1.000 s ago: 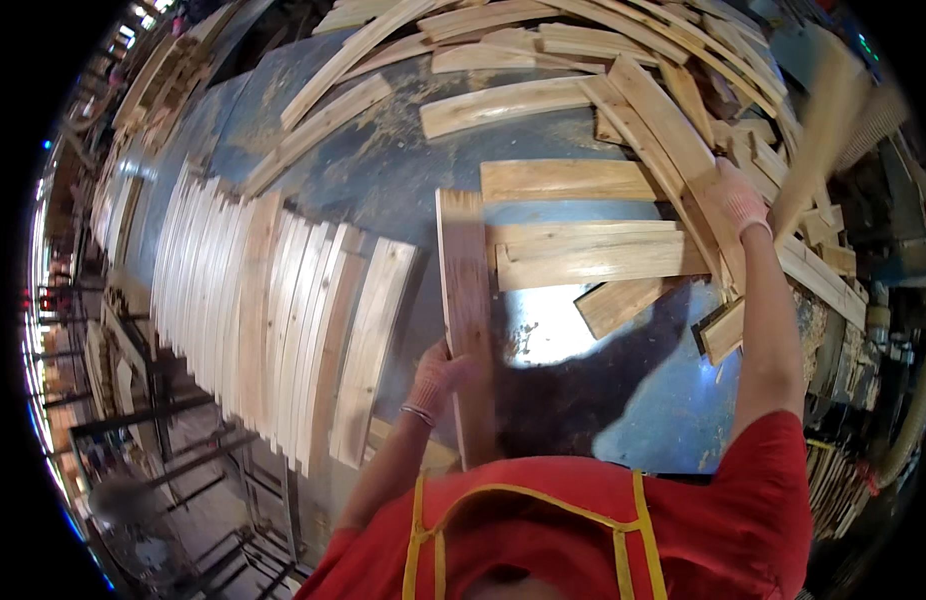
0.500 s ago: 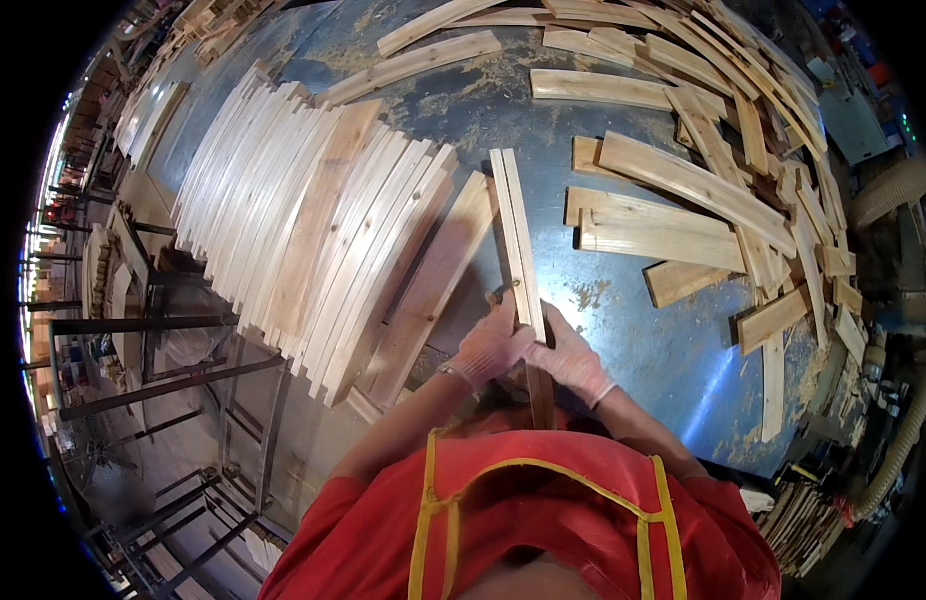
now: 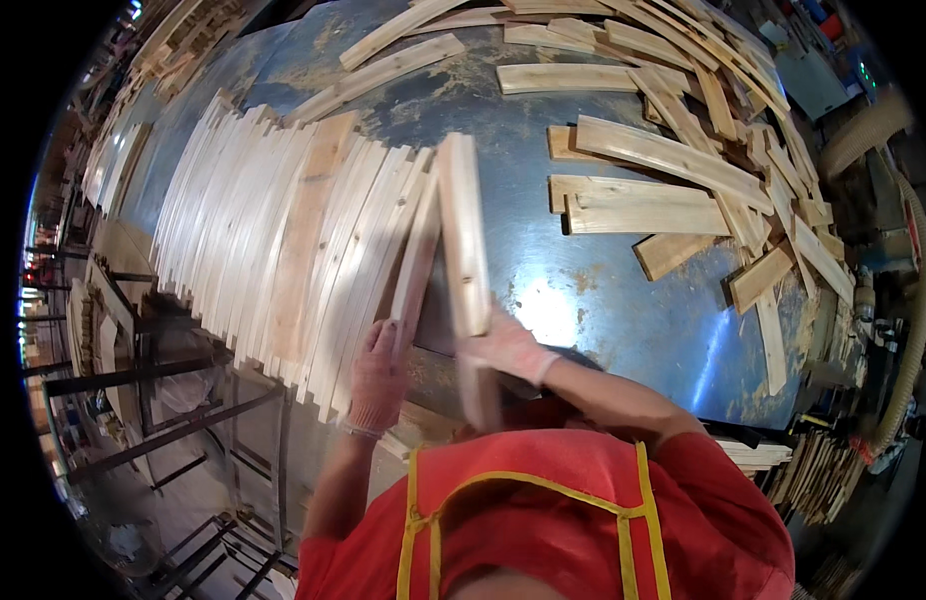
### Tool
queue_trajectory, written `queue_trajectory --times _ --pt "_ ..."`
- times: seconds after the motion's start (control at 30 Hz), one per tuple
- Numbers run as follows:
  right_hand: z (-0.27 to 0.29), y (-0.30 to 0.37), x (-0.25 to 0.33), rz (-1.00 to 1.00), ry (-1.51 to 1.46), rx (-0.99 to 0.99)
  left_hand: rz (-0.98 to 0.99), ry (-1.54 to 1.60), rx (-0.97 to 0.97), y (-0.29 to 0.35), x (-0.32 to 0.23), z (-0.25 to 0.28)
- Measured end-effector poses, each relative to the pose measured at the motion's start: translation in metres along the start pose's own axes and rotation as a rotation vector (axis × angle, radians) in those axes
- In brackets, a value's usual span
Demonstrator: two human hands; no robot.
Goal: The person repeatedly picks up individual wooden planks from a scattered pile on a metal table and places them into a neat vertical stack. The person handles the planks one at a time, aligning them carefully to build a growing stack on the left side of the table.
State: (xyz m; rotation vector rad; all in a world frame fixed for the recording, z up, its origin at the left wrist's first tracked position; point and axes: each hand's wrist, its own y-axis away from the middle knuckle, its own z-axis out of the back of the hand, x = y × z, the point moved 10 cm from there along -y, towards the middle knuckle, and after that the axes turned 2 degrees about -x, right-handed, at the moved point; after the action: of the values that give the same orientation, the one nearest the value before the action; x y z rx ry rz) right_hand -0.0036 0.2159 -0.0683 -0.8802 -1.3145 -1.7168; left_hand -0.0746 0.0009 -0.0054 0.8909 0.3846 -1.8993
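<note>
I hold a pale wooden slat (image 3: pixel 463 225) on edge over the blue metal table (image 3: pixel 593 290). My right hand (image 3: pixel 508 345), in a light glove, grips the slat's near part. My left hand (image 3: pixel 376 375), also gloved, rests against the near end of the last slat in a row of slats (image 3: pixel 283 230) that leans side by side across the table's left half. The held slat stands just right of that row, tilted toward it.
Loose slats (image 3: pixel 643 210) lie scattered over the table's far and right parts. A flexible hose (image 3: pixel 918 300) runs down the right rim. Metal frames (image 3: pixel 153 410) and stacked wood stand to the left below the table edge.
My right hand came back from the loose pile on the right and joined the slat. The slat has swung left toward the leaning row, and my left hand has shifted onto the row's end.
</note>
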Motion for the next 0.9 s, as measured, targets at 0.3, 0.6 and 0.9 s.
queue_trajectory --times 0.3,0.6,0.9 --pt "0.098 -0.059 0.05 0.34 0.412 0.168 -0.153 -0.994 -0.142 -0.03 0.007 -0.034" --pt "0.358 -0.035 0.031 0.209 1.291 -0.027 -0.221 -0.454 0.211 -0.063 -0.14 -0.158" --pt "0.321 -0.087 0.111 0.245 0.401 -0.167 0.273 1.103 0.337 -0.135 -0.209 -0.248"
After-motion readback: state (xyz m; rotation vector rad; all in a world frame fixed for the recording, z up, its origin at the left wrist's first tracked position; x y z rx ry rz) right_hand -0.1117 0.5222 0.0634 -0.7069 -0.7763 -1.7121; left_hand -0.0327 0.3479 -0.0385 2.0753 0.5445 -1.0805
